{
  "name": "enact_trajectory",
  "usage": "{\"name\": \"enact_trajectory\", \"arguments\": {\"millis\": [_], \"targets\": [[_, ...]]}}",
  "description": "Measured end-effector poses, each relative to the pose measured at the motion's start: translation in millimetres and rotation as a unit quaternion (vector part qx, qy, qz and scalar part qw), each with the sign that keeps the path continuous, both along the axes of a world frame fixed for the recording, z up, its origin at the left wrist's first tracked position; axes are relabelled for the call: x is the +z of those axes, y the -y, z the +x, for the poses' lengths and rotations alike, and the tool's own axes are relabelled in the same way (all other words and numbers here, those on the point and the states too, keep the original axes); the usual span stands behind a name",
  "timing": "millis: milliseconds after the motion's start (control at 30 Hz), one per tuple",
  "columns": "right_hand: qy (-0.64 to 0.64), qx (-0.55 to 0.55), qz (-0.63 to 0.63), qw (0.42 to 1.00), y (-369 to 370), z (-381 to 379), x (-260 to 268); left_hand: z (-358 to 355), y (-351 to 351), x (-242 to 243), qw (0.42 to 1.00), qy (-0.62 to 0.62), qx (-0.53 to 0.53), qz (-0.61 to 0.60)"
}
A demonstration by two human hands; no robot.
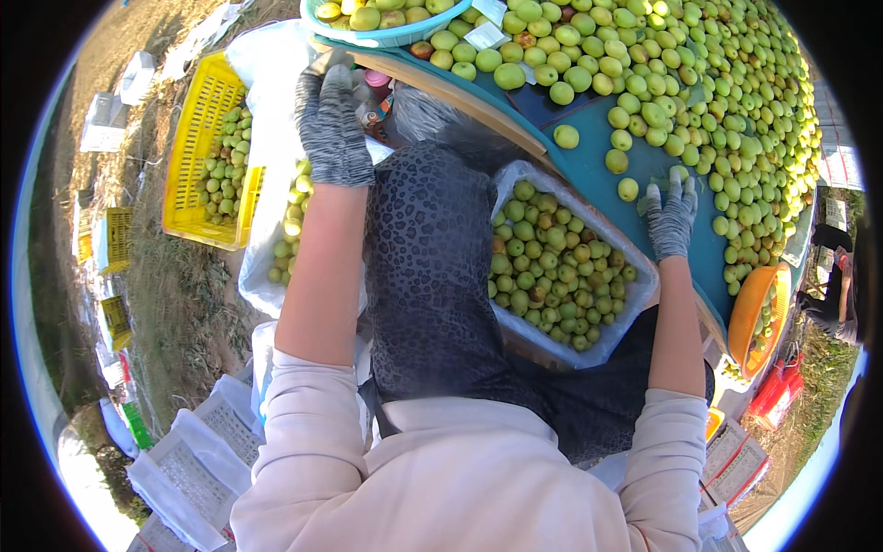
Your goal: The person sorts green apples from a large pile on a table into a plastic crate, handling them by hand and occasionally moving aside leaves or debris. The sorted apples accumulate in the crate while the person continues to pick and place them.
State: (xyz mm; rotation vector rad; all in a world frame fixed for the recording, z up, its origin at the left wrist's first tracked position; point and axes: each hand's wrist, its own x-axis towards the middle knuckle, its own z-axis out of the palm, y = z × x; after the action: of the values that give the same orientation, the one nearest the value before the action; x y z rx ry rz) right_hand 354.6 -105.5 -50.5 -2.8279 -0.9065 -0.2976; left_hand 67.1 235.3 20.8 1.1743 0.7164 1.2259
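Note:
My left hand [334, 124], in a grey knitted glove, is stretched out over the white plastic liner beside the table edge. Its fingertips are partly hidden, and whether it holds anything cannot be told. My right hand [669, 217], gloved alike, rests palm down on the teal table surface [586, 165]. Its fingers touch or nearly touch a green fruit [678, 174] and a leaf at the edge of a big heap of green jujube-like fruits [745, 124]. Between my legs a plastic-lined crate [643, 265] holds many green and brownish fruits [552, 276].
A light blue basket [393, 36] of fruit stands on the table's far left, an orange basket [743, 317] at its right end. Left of me are a yellow crate [183, 172] with fruit and a lined container [259, 276]. Stacked grey crates [186, 476] lie behind left. A person's arm [844, 286] shows far right.

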Motion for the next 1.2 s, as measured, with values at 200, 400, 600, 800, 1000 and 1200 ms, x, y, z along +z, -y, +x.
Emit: {"name": "enact_trajectory", "arguments": {"millis": [200, 400, 600, 800, 1000, 1200], "targets": [[-0.092, 0.153, 0.047, 0.983, 20, -67, 2, 157, 105, 53, 0.835, -0.338, -0.306, 0.308], [-0.043, 0.132, 0.131, 0.981, 37, -71, 23, 162, 141, 55, 0.645, -0.458, -0.45, 0.416], [-0.072, 0.126, 0.2, 0.969, 27, -58, 23, 64, 47, 34, 0.924, -0.139, 0.014, 0.355], [-0.14, 0.159, 0.158, 0.965, 61, -125, 10, -129, -31, -149, 0.743, -0.648, 0.152, -0.069], [-0.284, 0.146, 0.08, 0.944, 84, -200, -6, -187, -28, -220, 0.589, -0.804, -0.031, -0.083], [-0.288, 0.207, 0.049, 0.934, 67, -213, -9, -159, -46, -217, 0.56, -0.804, -0.095, -0.177]]}}
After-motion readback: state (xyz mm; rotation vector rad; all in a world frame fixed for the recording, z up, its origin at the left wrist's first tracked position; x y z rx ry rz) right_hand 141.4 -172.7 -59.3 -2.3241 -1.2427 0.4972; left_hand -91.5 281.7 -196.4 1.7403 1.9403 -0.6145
